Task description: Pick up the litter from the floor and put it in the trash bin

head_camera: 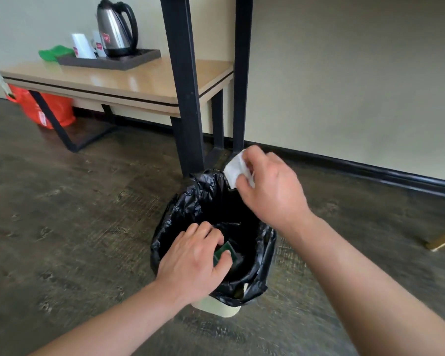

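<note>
Head view: cream plastic trash bin lined with crinkled black bag, standing on dark wood-grain floor. Left hand over bin mouth, fingers pinched on small dark green packet. Right hand above far rim, fingers closed on crumpled white tissue. Bin contents too dark to tell. Behind: pale wooden surface carrying dark tray with steel electric kettle and white cups; green cloth beside tray. Orange plastic bag underneath.
</note>
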